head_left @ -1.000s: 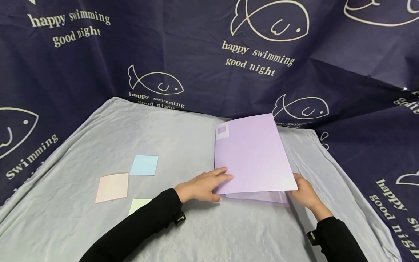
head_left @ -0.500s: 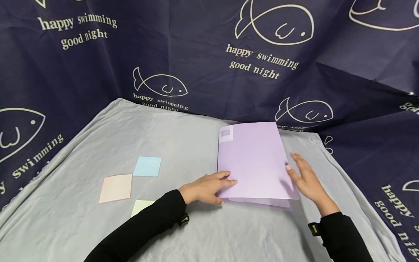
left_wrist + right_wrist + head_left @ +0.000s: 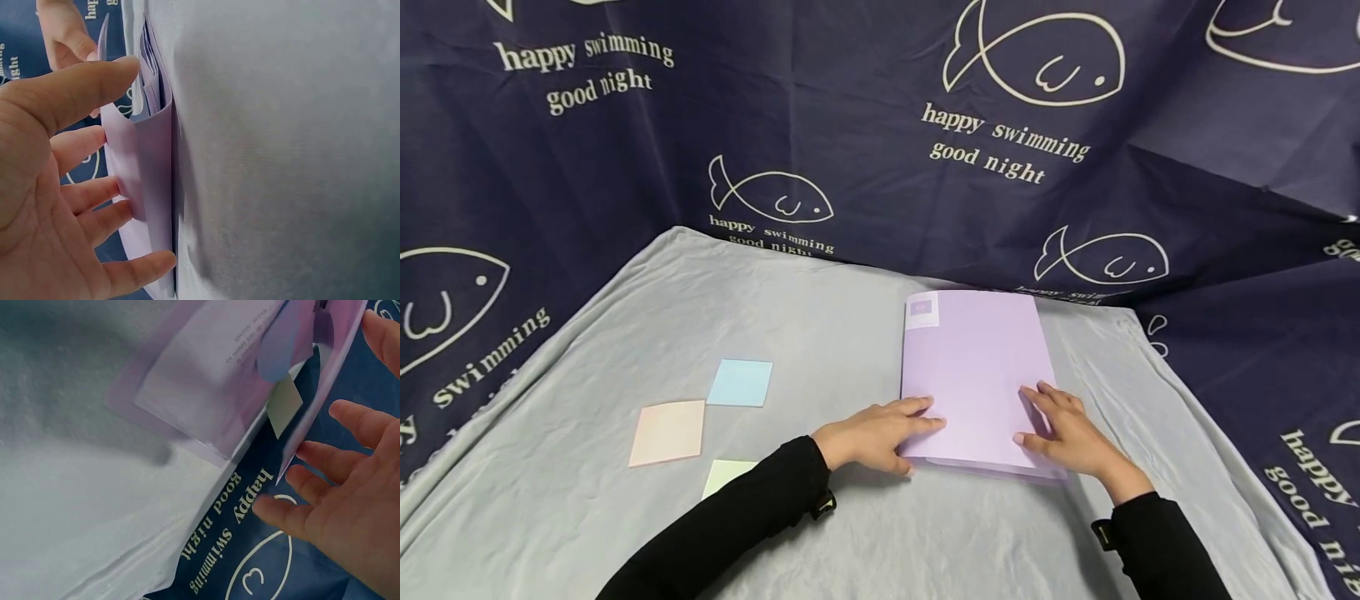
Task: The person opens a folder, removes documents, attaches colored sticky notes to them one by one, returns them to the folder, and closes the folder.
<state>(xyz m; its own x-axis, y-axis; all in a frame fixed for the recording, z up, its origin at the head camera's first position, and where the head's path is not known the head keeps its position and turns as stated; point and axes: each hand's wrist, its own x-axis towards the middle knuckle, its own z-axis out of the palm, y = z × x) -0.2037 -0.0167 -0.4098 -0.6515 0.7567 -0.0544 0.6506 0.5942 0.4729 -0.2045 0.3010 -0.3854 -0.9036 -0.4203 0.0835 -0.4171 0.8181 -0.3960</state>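
A light purple folder (image 3: 973, 362) lies on the cloth, its cover nearly down and a label (image 3: 922, 310) at its top left. My left hand (image 3: 872, 437) rests at the folder's lower left, fingers spread over the spine edge. In the left wrist view, several inner sheets (image 3: 150, 69) show beside the folder's spine (image 3: 153, 150). My right hand (image 3: 1067, 433) touches the cover's right side with spread fingers. The right wrist view shows a gap under the cover, with a printed sheet (image 3: 187, 394) inside.
Blue (image 3: 740, 383), pink (image 3: 667, 433) and green (image 3: 726, 477) square notes lie on the grey cloth (image 3: 820, 333) at left. The left sleeve partly covers the green one. A dark blue fish-print curtain (image 3: 865, 108) hangs behind.
The raised cover has come down onto the folder. My right hand has let go of its right edge and moved left onto the cover. The left hand has stayed at the spine.
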